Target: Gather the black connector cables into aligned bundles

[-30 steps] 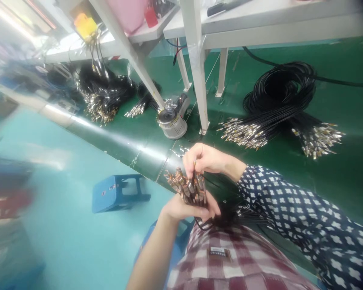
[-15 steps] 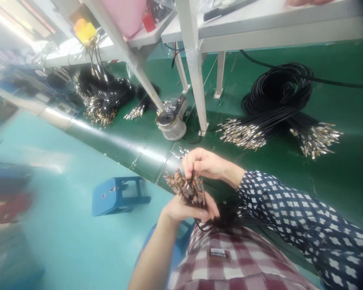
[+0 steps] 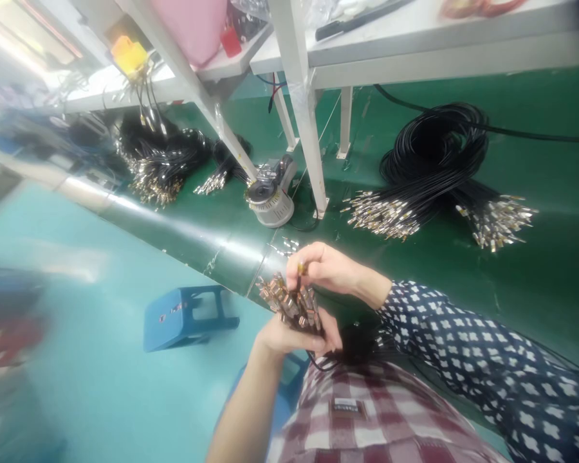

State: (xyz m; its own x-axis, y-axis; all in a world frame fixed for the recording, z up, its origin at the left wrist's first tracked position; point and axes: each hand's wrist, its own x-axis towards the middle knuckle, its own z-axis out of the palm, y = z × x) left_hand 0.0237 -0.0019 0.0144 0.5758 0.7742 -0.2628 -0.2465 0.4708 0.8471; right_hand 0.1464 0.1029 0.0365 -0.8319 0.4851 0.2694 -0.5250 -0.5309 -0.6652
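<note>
My left hand point(image 3: 294, 335) is closed around a bundle of black cables point(image 3: 289, 302) whose copper-coloured metal ends fan out at the top. Above the bundle, my right hand point(image 3: 318, 267) pinches the end of one black cable point(image 3: 298, 278); a small yellowish tip shows at its fingers. More black cable point(image 3: 359, 344) lies against my checked apron, partly hidden by my right sleeve. Just beyond my right hand a few loose metal terminals point(image 3: 287, 245) rest on the green bench.
A coil of black cables point(image 3: 434, 148) with metal ends lies at the right. Beyond my hands stands a round grey device point(image 3: 271, 202). Further left is another cable pile point(image 3: 161, 157). White shelf legs point(image 3: 305, 122) rise from the green surface. A blue stool point(image 3: 174, 318) stands on the floor.
The view has shifted slightly. My right hand's fingers have turned a little, and a yellowish cable tip now shows between them. My left hand still grips the bundle.
</note>
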